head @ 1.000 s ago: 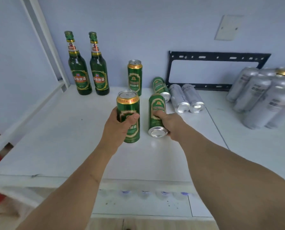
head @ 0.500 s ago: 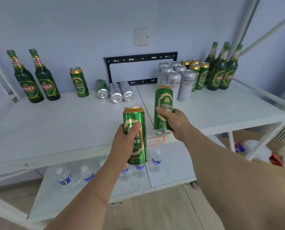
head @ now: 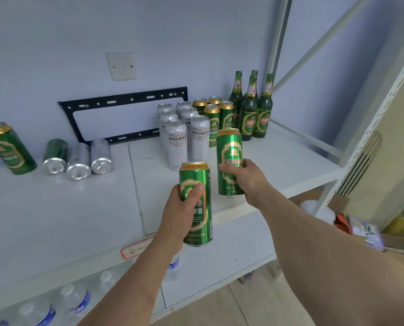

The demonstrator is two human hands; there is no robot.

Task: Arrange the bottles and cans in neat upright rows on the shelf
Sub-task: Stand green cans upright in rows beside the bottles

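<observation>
You have a green can in each hand, both upright and both off the shelf (head: 55, 222). Your right hand (head: 245, 178) is wrapped round the lower half of the right can (head: 229, 149), fingers curled across its front; your left hand (head: 182, 212) grips the left can (head: 197, 180) round its middle, thumb pressed on the label. Take the standing block (head: 196, 123) at the back right of the shelf as your landmark: silver cans on its left side, green cans in the middle, green bottles at its right end. The right can hangs just in front of that block, overlapping the front green cans in this view, so it is the nearer one by a clear margin. The left can sits lower and nearer you, out by the shelf's front edge, well short of the block. Both cans already have their long axis vertical, so my judgement is that no turning is needed, only a push forward and a straight set-down, right hand first, to extend the green rows. Off to the left of the block, three cans (head: 78, 161) lie on their sides with ends facing you, and a lone green can (head: 10, 149) stands beyond them; those still need moving.
</observation>
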